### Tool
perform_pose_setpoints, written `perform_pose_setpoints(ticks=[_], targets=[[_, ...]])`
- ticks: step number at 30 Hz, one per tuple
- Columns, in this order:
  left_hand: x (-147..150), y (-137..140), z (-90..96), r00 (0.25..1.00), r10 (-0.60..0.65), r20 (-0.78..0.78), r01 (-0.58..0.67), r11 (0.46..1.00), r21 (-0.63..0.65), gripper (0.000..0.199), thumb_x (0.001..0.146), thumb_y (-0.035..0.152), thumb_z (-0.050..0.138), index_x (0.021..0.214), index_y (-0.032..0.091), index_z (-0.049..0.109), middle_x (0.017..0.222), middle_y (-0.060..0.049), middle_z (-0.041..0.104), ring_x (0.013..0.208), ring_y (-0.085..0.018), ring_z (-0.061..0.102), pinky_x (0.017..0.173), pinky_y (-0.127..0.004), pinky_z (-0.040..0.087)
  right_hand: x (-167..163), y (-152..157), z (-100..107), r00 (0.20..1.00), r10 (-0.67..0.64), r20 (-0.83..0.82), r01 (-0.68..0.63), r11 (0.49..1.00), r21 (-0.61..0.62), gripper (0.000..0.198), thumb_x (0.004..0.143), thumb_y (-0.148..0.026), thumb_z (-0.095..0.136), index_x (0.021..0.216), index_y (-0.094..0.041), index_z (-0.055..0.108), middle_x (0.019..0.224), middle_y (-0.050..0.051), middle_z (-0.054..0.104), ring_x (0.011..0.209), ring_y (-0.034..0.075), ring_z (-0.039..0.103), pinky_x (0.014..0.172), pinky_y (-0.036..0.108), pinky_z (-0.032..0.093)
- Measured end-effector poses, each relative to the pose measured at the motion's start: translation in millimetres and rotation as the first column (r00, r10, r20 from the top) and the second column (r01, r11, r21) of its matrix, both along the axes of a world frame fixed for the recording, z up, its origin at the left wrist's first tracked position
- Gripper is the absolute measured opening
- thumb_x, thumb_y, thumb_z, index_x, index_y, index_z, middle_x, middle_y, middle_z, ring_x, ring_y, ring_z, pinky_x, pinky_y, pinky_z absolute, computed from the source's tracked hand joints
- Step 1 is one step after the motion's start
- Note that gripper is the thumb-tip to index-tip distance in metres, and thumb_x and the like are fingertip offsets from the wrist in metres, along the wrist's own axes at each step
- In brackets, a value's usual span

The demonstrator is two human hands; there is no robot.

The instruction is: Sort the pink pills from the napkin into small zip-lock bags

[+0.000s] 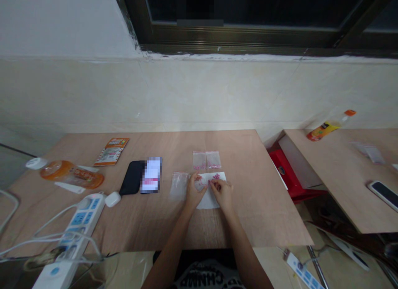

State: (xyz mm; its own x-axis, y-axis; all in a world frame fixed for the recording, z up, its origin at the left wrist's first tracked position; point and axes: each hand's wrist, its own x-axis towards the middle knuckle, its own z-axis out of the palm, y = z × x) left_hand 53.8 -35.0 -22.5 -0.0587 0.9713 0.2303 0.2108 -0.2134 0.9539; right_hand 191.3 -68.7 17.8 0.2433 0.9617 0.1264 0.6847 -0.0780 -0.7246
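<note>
Sheet, white (209,203), one: flat on the wooden table (261,206), both hands over it. Pink pieces (216,176), a small cluster: on the sheet's far part, just beyond the right fingers. Left hand (194,191): thumb and fingers curled about what looks like a small clear bag (201,182); whether they clamp its edge, cannot tell. Right hand (224,191): thumb and forefinger tips pressed together close by the bag; anything between them is too small to make out. Filled bags (207,160), two: side by side beyond the sheet, pink along their near edges. Flat clear bags (179,186): just beside the left hand.

Handling note: film this thin probably slips and clings, so a steady left hand and a light fingertip pinch, worked low over the sheet, should serve best; dropped pieces would then land on white.
</note>
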Motion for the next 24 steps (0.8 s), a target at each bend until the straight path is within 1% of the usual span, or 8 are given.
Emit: perform_pose_setpoints(ticks=[5, 9, 11, 15, 17, 20, 22, 24], targets=[[0.6, -0.2, 0.9, 1.0, 0.009, 0.023, -0.009, 1.0, -0.009, 0.063, 0.061, 0.011, 0.072, 0.12, 0.024, 0.054, 0.096, -0.002, 0.062, 0.091, -0.018, 0.058, 0.089, -0.037, 0.046, -6.7, 7.6, 4.4, 0.991, 0.003, -0.136, 0.001, 1.0, 0.031, 0.034, 0.088, -0.045, 0.051, 0.085, -0.018, 0.073, 0.063, 0.002, 0.064, 0.059, 0.015, 0.056, 0.065, 0.026, 0.037], [0.4, -0.2, 1.6, 0.999, 0.0, 0.035, 0.001, 1.0, -0.009, 0.059, 0.063, 0.013, 0.071, 0.119, 0.025, 0.055, 0.096, -0.002, 0.062, 0.09, -0.018, 0.059, 0.088, -0.036, 0.048, -14.0, 9.2, 4.4, 0.984, 0.068, -0.167, -0.064, 0.997, 0.032, 0.035, 0.088, -0.046, 0.051, 0.084, -0.019, 0.073, 0.067, 0.003, 0.067, 0.061, 0.016, 0.057, 0.064, 0.026, 0.039], [0.2, -0.3, 1.3, 1.0, -0.001, 0.031, 0.001, 1.0, -0.015, 0.061, 0.062, 0.012, 0.071, 0.119, 0.026, 0.055, 0.096, -0.002, 0.062, 0.09, -0.018, 0.059, 0.088, -0.036, 0.048, -11.2, 7.8, 2.5, 0.985, 0.059, -0.164, -0.056, 0.998, 0.026, 0.035, 0.088, -0.046, 0.051, 0.084, -0.019, 0.073, 0.067, 0.003, 0.067, 0.062, 0.016, 0.058, 0.066, 0.026, 0.039], [-0.3, -0.1, -1.4, 1.0, 0.01, -0.003, -0.011, 1.0, -0.023, 0.066, 0.06, 0.012, 0.073, 0.122, 0.025, 0.053, 0.099, -0.003, 0.061, 0.093, -0.02, 0.058, 0.09, -0.04, 0.047, 9.3, 2.2, -3.5, 0.993, -0.04, -0.115, 0.042, 0.999, 0.007, 0.038, 0.088, -0.047, 0.049, 0.087, -0.019, 0.074, 0.066, 0.004, 0.067, 0.063, 0.017, 0.058, 0.067, 0.027, 0.039], [-0.7, -0.2, -1.8, 1.0, 0.003, -0.031, -0.003, 1.0, -0.019, 0.068, 0.06, 0.014, 0.074, 0.123, 0.024, 0.052, 0.104, -0.005, 0.061, 0.097, -0.021, 0.057, 0.093, -0.042, 0.046, 22.0, -1.1, -6.5, 0.994, -0.087, -0.063, 0.087, 0.996, -0.009, 0.039, 0.088, -0.048, 0.048, 0.088, -0.018, 0.074, 0.066, 0.004, 0.067, 0.065, 0.018, 0.059, 0.069, 0.028, 0.038], [-1.7, -1.7, 1.9, 0.998, -0.021, -0.054, 0.021, 1.0, -0.002, 0.074, 0.059, 0.02, 0.079, 0.127, 0.024, 0.05, 0.116, -0.008, 0.059, 0.105, -0.024, 0.055, 0.097, -0.044, 0.043, 36.1, -5.1, -10.0, 0.994, -0.111, 0.026, 0.112, 0.993, -0.047, 0.039, 0.087, -0.046, 0.047, 0.093, -0.019, 0.074, 0.068, 0.004, 0.067, 0.071, 0.02, 0.061, 0.075, 0.031, 0.036], [-3.0, -3.5, 5.9, 0.999, -0.033, -0.022, 0.033, 0.999, -0.002, 0.076, 0.06, 0.026, 0.081, 0.129, 0.025, 0.049, 0.125, -0.009, 0.056, 0.111, -0.025, 0.054, 0.1, -0.044, 0.041, 40.2, -6.5, -11.1, 0.992, -0.105, 0.068, 0.11, 0.992, -0.067, 0.038, 0.087, -0.044, 0.047, 0.095, -0.019, 0.074, 0.07, 0.004, 0.068, 0.073, 0.02, 0.062, 0.079, 0.033, 0.034], [-4.7, -5.1, 8.8, 0.997, -0.043, 0.058, 0.045, 0.998, -0.032, 0.069, 0.069, 0.034, 0.077, 0.131, 0.025, 0.049, 0.131, -0.01, 0.054, 0.117, -0.025, 0.052, 0.104, -0.044, 0.039, 40.4, -6.9, -10.8, 0.992, -0.091, 0.092, 0.098, 0.992, -0.074, 0.037, 0.088, -0.043, 0.046, 0.095, -0.02, 0.074, 0.071, 0.004, 0.069, 0.075, 0.02, 0.062, 0.079, 0.033, 0.032]])
